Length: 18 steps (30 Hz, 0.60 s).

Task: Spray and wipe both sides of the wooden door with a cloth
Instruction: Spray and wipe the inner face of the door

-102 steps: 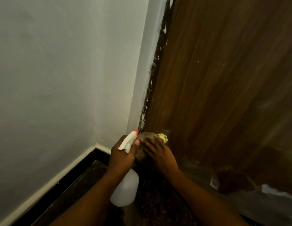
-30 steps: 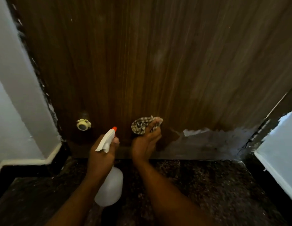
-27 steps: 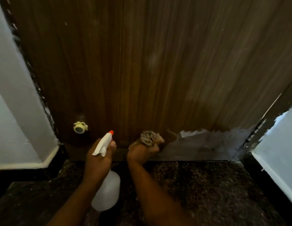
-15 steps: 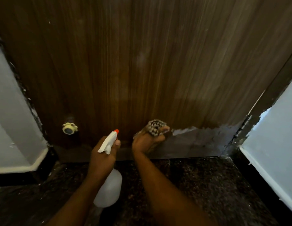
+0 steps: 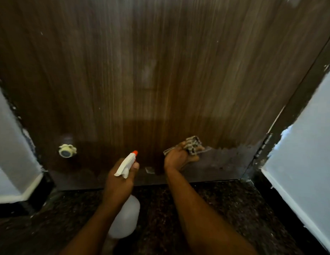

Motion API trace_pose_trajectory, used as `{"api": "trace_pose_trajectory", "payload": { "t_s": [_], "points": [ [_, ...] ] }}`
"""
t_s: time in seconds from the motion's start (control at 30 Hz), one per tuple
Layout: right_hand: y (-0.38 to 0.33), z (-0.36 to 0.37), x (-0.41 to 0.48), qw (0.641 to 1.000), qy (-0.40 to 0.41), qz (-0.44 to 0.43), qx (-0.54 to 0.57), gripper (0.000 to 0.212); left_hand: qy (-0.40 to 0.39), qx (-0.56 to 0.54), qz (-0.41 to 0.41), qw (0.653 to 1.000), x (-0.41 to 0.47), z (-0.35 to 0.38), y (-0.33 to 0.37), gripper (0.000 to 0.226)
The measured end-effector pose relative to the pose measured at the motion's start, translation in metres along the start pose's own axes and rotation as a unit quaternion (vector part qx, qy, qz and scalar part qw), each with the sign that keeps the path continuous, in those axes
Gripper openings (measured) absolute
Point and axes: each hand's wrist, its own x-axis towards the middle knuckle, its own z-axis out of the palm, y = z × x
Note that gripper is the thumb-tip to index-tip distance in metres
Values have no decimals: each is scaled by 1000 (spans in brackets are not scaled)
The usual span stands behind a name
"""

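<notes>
Shifted rightward along the door's foot since half a second ago: right hand with cloth, now at the left edge of the grey worn patch, 5 o'clock of view centre.
Right hand: fingers clenched round the patterned cloth, which is pressed against the wooden door.
Left hand: 7 o'clock, wrapped round the neck of the white spray bottle; orange nozzle points toward the door, apart from it; bottle body hangs below the fist over the dark speckled floor.
Door stopper: pale, round, on the door face, 8 o'clock.
Hinge, pale wall: 3 to 4 o'clock.
</notes>
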Motion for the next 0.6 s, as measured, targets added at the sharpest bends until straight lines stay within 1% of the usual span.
{"api": "trace_pose_trajectory", "payload": {
  "t_s": [0.03,0.07,0.1,0.13,0.2,0.23,0.27,0.3,0.33,0.37,0.43,0.47,0.53,0.57,0.6],
  "points": [
    [29,5,20,1000,-18,21,2,73,0,0,-4,1000,0,6,-1,25],
    [49,15,24,996,-66,47,29,67,1,-2,-6,1000,0,10,0,26],
    [50,10,24,992,-66,96,47,59,-4,1,-1,1000,-1,14,1,26],
    [41,-2,21,990,-60,126,-14,54,-10,5,0,1000,-3,18,2,25],
    [30,-29,33,983,-66,169,-8,50,-17,7,5,1000,-6,25,5,27],
    [28,-34,49,984,-23,174,-14,52,-23,10,11,1000,-7,27,5,30],
    [22,-38,60,984,50,169,-10,60,-29,12,12,999,-7,30,6,31],
    [15,-41,67,982,102,156,10,70,-33,14,11,999,-8,32,6,31],
    [7,-42,68,985,135,106,24,74,-34,14,9,999,-7,34,6,30],
    [1,-43,63,990,128,56,23,68,-32,13,7,999,-7,36,5,29],
    [-8,-39,38,995,92,2,28,50,-28,6,3,1000,-5,42,3,26],
    [-7,-35,25,996,82,-5,43,44,-31,3,0,1000,-5,47,2,24],
    [-2,-36,8,997,77,2,18,38,-38,1,-1,999,-6,57,3,25],
    [0,-38,4,998,63,15,14,38,-40,0,0,999,-7,61,3,25],
    [7,-42,10,999,26,44,13,37,-43,-1,0,999,-9,66,3,25]
  ]
}}
